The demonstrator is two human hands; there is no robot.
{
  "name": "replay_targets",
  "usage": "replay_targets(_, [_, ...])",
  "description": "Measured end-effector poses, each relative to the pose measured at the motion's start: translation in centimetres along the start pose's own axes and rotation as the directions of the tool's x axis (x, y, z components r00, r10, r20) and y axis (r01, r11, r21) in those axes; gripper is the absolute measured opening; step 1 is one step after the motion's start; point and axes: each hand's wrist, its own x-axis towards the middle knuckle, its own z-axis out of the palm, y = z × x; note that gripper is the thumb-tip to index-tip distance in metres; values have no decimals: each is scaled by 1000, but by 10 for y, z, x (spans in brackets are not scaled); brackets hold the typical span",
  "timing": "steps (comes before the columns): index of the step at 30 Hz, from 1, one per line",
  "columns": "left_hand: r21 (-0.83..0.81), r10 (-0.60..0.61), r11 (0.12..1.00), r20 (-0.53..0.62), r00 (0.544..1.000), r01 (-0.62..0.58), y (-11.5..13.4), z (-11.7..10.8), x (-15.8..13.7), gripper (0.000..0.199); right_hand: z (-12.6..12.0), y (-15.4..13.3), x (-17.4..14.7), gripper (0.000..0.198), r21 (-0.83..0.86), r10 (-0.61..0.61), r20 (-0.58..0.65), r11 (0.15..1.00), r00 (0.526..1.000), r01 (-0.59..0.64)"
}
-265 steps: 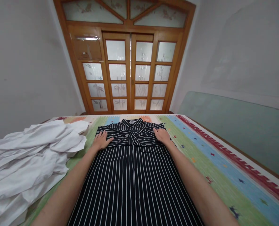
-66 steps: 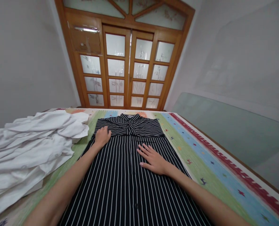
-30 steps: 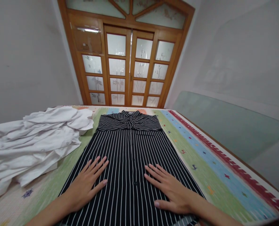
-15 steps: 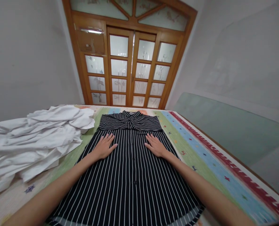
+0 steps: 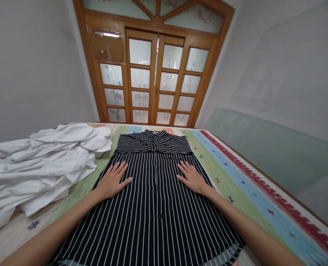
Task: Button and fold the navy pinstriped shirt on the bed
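Observation:
A black shirt with white stripes [image 5: 150, 207] lies spread flat, its collar at the far end and its hem towards me. Both sleeves are folded inward across the chest, one over the other. On the shirt's left side rests my left hand [image 5: 112, 180], palm down with fingers spread. My right hand [image 5: 191, 177] lies flat on the right side in the same way, fingers apart. The row of buttons runs down the middle between the two hands. Neither hand grips the cloth.
A loose heap of white cloth [image 5: 50, 159] lies to the left of the shirt. Beneath everything is a patterned bedspread [image 5: 230, 184] with coloured stripes. A pale green headboard-like panel [image 5: 274, 147] stands along the right edge. Wooden glazed doors [image 5: 155, 81] close off the far end.
Both hands have slid a little towards me and outward to the shirt's sides, staying flat on the cloth. The folded sleeves have kept their place.

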Motion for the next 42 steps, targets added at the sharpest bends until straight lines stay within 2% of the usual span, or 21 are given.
replay_targets(10, [22, 56, 998, -9, 998, -55, 8, -4, -30, 74, -14, -24, -58, 67, 19, -119, 51, 993, 992, 118])
replay_targets(17, [45, 207, 978, -57, 977, -204, 23, -8, -74, 70, -21, -41, -104, 65, 66, -203, 59, 978, 977, 199])
replay_targets(23, [26, 273, 962, -7, 962, -273, 37, -19, -107, 73, -36, -50, -125, 67, 152, -283, 154, 954, 947, 260])
replay_targets(26, [2, 193, 981, -28, 981, -193, 24, -18, -113, 69, -38, -37, -130, 63, 182, -227, 189, 964, 955, 193])
replay_targets(29, [-79, -11, 997, -85, 996, 5, -1, -14, -113, 68, -30, -8, -132, 65, 175, -7, 120, 984, 993, -14])
replay_targets(31, [-219, -156, 967, -95, 983, 133, -18, -16, -109, 69, -23, 15, -131, 68, 213, 139, 40, 966, 989, -144])
replay_targets(33, [-410, -300, 879, -84, 950, 241, -30, -25, -102, 66, -19, 35, -127, 68, 304, 246, -18, 925, 969, -229])
replay_targets(34, [-517, -371, 806, -66, 926, 286, -33, -31, -97, 63, -19, 41, -124, 67, 369, 290, -37, 893, 956, -257])
replay_targets(35, [-624, -440, 711, -36, 897, 323, -35, -38, -92, 59, -21, 46, -120, 65, 443, 332, -43, 852, 942, -279])
replay_targets(37, [-802, -545, 468, 69, 836, 371, -35, -52, -81, 48, -29, 48, -111, 62, 595, 421, -12, 732, 907, -331])
replay_targets(39, [-885, -597, 223, 208, 775, 409, -32, -63, -71, 37, -42, 43, -101, 59, 705, 503, 62, 590, 862, -395])
replay_targets(40, [-893, -609, 129, 271, 745, 431, -31, -66, -67, 34, -49, 40, -97, 58, 736, 537, 103, 526, 837, -427])
replay_targets(42, [-884, -619, 15, 359, 699, 467, -29, -68, -58, 34, -59, 33, -88, 55, 769, 582, 168, 427, 795, -475])
